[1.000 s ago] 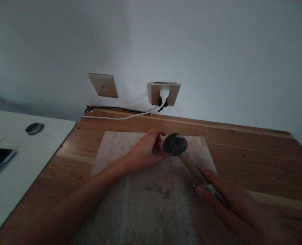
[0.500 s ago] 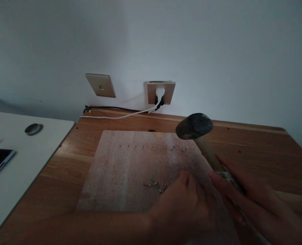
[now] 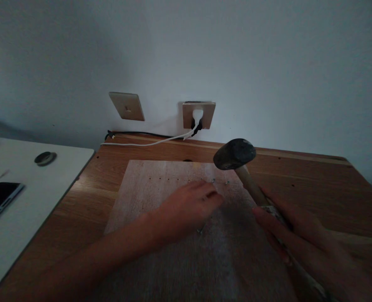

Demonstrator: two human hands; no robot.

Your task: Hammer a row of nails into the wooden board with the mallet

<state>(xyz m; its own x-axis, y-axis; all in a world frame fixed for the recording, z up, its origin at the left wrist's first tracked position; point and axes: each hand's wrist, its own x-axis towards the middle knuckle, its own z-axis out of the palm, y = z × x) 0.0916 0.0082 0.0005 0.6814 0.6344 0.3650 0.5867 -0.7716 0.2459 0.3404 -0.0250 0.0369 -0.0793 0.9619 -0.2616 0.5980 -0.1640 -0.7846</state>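
Note:
My right hand (image 3: 294,239) is wrapped round the wooden handle of a hammer (image 3: 235,154). Its dark, blunt head is raised in the air near the board's far right corner. Over the thin wooden board (image 3: 127,201) reaches my left hand (image 3: 190,205), fingers curled together at a row of small holes. Whatever those fingers hold, if anything, is hidden. Two small nail-like metal pins (image 3: 213,180) stand in the right end of the row. A few loose pins (image 3: 200,230) lie on the board below my left hand, partly covered by it.
The board lies on a brown wooden table (image 3: 305,176) against a white wall. A socket (image 3: 208,115) with a white plug and cables sits behind it, beside a wall plate (image 3: 127,107). On a white surface at left are a phone (image 3: 1,199) and a round dark object (image 3: 45,158).
My left hand has moved up and left, from the board's lower right to the row of holes. The hammer stays raised in my right hand, shifted slightly left.

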